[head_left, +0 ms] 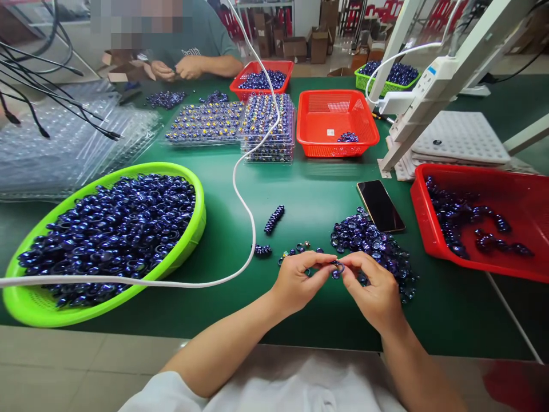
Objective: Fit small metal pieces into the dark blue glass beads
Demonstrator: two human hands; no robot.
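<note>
Between the fingertips of my left hand [305, 278] and my right hand [372, 286] is a small shiny dark-blue ring [337, 269]. Both hands pinch it, thumb against index finger, just above the green table. Beside my right hand lies a loose pile of dark-blue rings [375, 243], partly hidden by that hand. Past my left fingers, a few loose rings [300, 247] sit on the table, some with a pale or gold bit. Further left are a short row of rings [262, 250] and a longer stacked row [274, 220].
A green basket [198, 223] heaped with rings stands left, crossed by a white cable [240, 189]. A phone [380, 206] lies beyond the pile. Red trays [418, 214] and baskets [338, 149], plus clear packed trays [268, 129], surround the work area. Across the table, a co-worker's hands [178, 68] handle something small.
</note>
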